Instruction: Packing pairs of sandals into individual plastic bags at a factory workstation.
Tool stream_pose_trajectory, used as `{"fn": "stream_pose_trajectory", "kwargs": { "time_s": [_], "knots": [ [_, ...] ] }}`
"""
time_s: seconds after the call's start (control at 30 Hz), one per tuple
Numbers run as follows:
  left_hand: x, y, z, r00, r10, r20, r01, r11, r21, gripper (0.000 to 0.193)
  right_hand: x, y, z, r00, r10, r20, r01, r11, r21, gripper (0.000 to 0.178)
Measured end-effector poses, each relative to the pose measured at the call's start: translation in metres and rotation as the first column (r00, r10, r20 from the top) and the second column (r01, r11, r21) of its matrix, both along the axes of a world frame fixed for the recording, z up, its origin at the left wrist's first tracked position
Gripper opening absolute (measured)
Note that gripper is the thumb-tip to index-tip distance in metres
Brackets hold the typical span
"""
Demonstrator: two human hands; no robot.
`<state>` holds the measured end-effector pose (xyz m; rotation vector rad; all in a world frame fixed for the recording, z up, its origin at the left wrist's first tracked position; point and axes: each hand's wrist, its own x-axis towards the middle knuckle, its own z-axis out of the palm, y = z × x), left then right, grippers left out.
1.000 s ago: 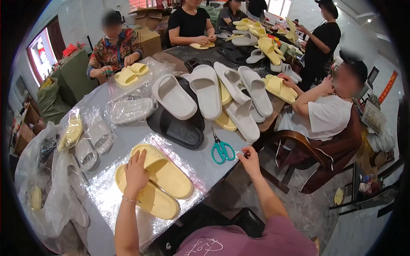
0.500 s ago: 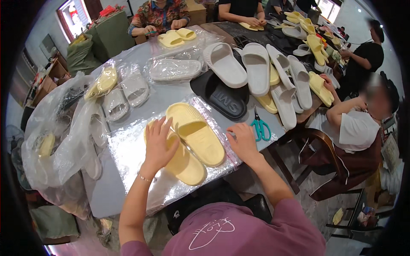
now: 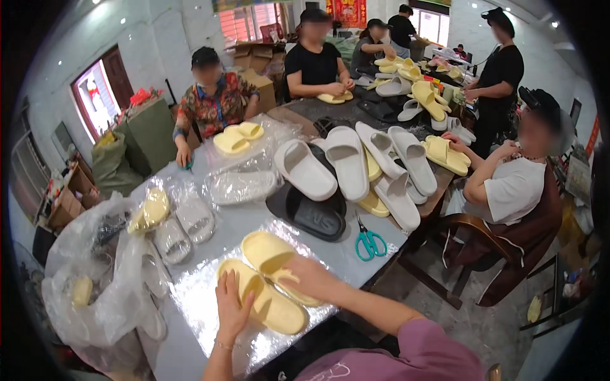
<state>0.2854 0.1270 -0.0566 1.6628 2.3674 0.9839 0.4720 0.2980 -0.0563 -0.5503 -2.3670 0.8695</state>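
Note:
A pair of yellow slide slippers lies side by side on a shiny clear plastic bag point(image 3: 197, 317) on the table before me. My left hand point(image 3: 234, 301) rests on the outer side of the left slipper point(image 3: 279, 311), fingers stretched and thumb apart. Reaching across the right slipper point(image 3: 262, 247), my right hand point(image 3: 308, 279) touches it with its fingers spread over the sole behind the strap. The palm hides part of that sole. Teal-handled scissors point(image 3: 370, 244) lie to the right, beyond my right forearm.
Grey slippers point(image 3: 348, 166) and a black slipper point(image 3: 308, 213) are heaped behind the pair. Plastic-wrapped slippers point(image 3: 194, 216) lie to the left, beside a large clear bag point(image 3: 95, 267) with slippers inside. Several people sit or stand around the tables. A wooden chair point(image 3: 467, 228) stands at the right.
My right hand has moved left from beside the slippers onto the right one. My left hand stays on the left slipper. The view has tilted up, showing more of the room.

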Motion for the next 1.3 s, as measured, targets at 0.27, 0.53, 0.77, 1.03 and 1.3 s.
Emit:
{"fn": "stream_pose_trajectory", "kwargs": {
  "time_s": [0.27, 0.53, 0.77, 1.03, 1.3],
  "knots": [
    [0.006, -0.072, 0.025, 0.945, 0.244, -0.216, -0.307, 0.889, -0.338, 0.07, -0.035, -0.016, -0.021, 0.941, -0.027, 0.337, -0.066, 0.963, 0.262, 0.053],
    [-0.008, -0.12, -0.021, 0.802, 0.469, -0.37, -0.59, 0.721, -0.364, 0.067, -0.043, -0.019, -0.018, 0.983, -0.019, 0.183, -0.02, 0.978, 0.209, 0.045],
    [-0.011, -0.121, -0.039, 0.836, 0.463, -0.293, -0.541, 0.783, -0.308, 0.068, -0.035, -0.016, -0.021, 0.972, -0.026, 0.231, -0.022, 0.979, 0.2, 0.048],
    [-0.005, -0.12, -0.033, 0.861, 0.443, -0.251, -0.507, 0.788, -0.349, 0.068, -0.059, -0.01, -0.022, 0.964, -0.03, 0.265, -0.01, 0.989, 0.15, 0.041],
    [-0.006, -0.115, -0.034, 0.849, 0.449, -0.28, -0.523, 0.79, -0.321, 0.066, -0.058, -0.01, -0.032, 0.987, -0.073, 0.146, 0.036, 0.969, 0.245, 0.037]
  ]
}}
